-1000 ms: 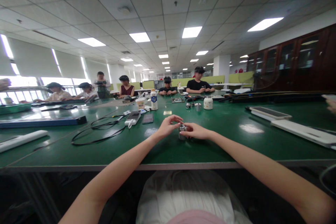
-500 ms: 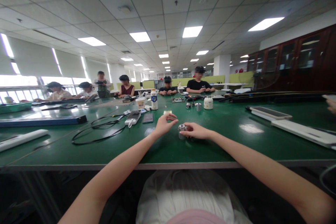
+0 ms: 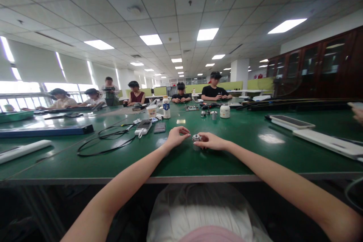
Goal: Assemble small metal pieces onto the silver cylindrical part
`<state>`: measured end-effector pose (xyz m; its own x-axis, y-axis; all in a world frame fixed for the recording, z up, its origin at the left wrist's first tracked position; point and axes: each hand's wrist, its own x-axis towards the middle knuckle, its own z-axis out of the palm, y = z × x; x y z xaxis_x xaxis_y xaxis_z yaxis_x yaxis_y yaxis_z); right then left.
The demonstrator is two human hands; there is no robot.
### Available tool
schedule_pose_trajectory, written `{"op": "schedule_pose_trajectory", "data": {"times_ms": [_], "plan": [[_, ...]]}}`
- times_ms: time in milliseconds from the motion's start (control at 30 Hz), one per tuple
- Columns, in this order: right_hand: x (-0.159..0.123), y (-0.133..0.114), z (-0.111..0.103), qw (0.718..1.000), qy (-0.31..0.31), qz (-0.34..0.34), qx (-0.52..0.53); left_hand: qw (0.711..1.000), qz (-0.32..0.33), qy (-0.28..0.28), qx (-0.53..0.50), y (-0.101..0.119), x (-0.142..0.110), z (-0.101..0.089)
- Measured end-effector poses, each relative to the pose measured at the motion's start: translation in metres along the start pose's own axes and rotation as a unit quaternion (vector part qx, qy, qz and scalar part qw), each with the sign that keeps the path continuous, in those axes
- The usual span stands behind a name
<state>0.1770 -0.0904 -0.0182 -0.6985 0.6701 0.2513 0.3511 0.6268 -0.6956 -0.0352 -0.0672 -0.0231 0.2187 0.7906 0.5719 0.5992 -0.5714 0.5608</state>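
A small silver metal cylinder, with a round top and a central hole, stands upright on the green table. My right hand grips it from the right, thumb in front and fingers behind. Just left of the cylinder and apart from it, my left hand hovers with curved fingers. A narrow gap shows between its thumb and fingertips, and I see nothing held there.
Farther back stand small metal parts, a white jar and a bottle. Left lie a dark cable and a white device. White panels lie right. Several people sit around the table.
My left hand has lowered slightly, and its fingertips have come closer to the thumb. My right hand stays on the metal cylinder, which has not visibly moved.
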Motion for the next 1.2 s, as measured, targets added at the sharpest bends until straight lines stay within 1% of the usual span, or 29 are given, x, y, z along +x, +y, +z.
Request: {"op": "schedule_pose_trajectory", "data": {"times_ms": [100, 167, 233, 333, 467, 633, 800, 900, 1100, 1200], "plan": [[0.000, 0.000, 0.000, 1.000, 0.002, 0.005, -0.008, 0.995, 0.057, 0.048, -0.064, 0.020, -0.002, -0.002], [0.000, 0.000, 0.000, 1.000, 0.003, 0.004, -0.011, 0.991, 0.078, 0.056, -0.088, 0.032, -0.004, -0.001], [0.000, 0.000, 0.000, 1.000, 0.002, 0.003, -0.011, 0.989, 0.098, 0.043, -0.106, 0.038, -0.007, 0.001], [0.000, 0.002, -0.001, 1.000, 0.000, 0.003, -0.010, 0.985, 0.113, 0.014, -0.130, 0.040, -0.009, 0.004], [0.000, 0.002, -0.001, 1.000, 0.007, 0.004, -0.013, 0.978, 0.106, -0.022, -0.179, 0.040, -0.010, 0.006], [0.000, 0.001, 0.000, 1.000, 0.016, 0.014, -0.020, 0.969, 0.079, -0.078, -0.220, 0.041, -0.009, 0.004], [0.000, 0.001, 0.001, 0.999, 0.021, 0.024, -0.022, 0.961, 0.076, -0.095, -0.250, 0.038, -0.009, 0.005], [0.001, 0.001, 0.001, 0.999, 0.018, 0.023, -0.019, 0.965, 0.072, -0.079, -0.239, 0.036, -0.009, 0.005], [0.000, 0.000, -0.001, 1.000, 0.004, 0.004, -0.015, 0.984, 0.078, -0.030, -0.156, 0.042, -0.012, 0.003], [-0.001, -0.001, -0.001, 1.000, 0.004, 0.005, -0.012, 0.990, 0.077, 0.009, -0.119, 0.046, -0.012, 0.003]]}}
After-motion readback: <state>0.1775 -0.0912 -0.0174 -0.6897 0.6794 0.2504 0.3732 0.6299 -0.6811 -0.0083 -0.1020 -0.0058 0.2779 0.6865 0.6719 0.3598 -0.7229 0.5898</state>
